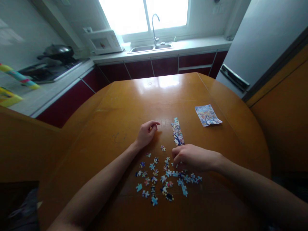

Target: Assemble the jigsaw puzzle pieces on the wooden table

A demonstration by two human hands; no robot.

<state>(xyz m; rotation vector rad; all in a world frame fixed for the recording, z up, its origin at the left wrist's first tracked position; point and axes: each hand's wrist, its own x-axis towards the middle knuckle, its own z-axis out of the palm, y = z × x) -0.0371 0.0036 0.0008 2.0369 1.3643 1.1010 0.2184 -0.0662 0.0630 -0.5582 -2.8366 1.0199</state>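
My left hand (pixel 145 134) rests on the table, left of a joined strip of jigsaw puzzle (pixel 177 132). Its index finger reaches out, the others curl loosely, and nothing shows in it. Just below the strip, my right hand (pixel 191 157) bends its fingers down over the loose pieces. The fingertips are pinched together, and whatever they hold is hidden. Loose puzzle pieces (pixel 154 179) lie scattered between my forearms, some joined or overlapping. One single puzzle piece (pixel 163 148) lies apart, between my two hands.
A printed picture sheet (pixel 208 115) lies on the wooden table (pixel 134 106), right of the strip. Beyond the table are a counter with a sink (pixel 151 48), a microwave (pixel 103 41) and a pan on a stove (pixel 59 53). A fridge (pixel 260 41) stands at right.
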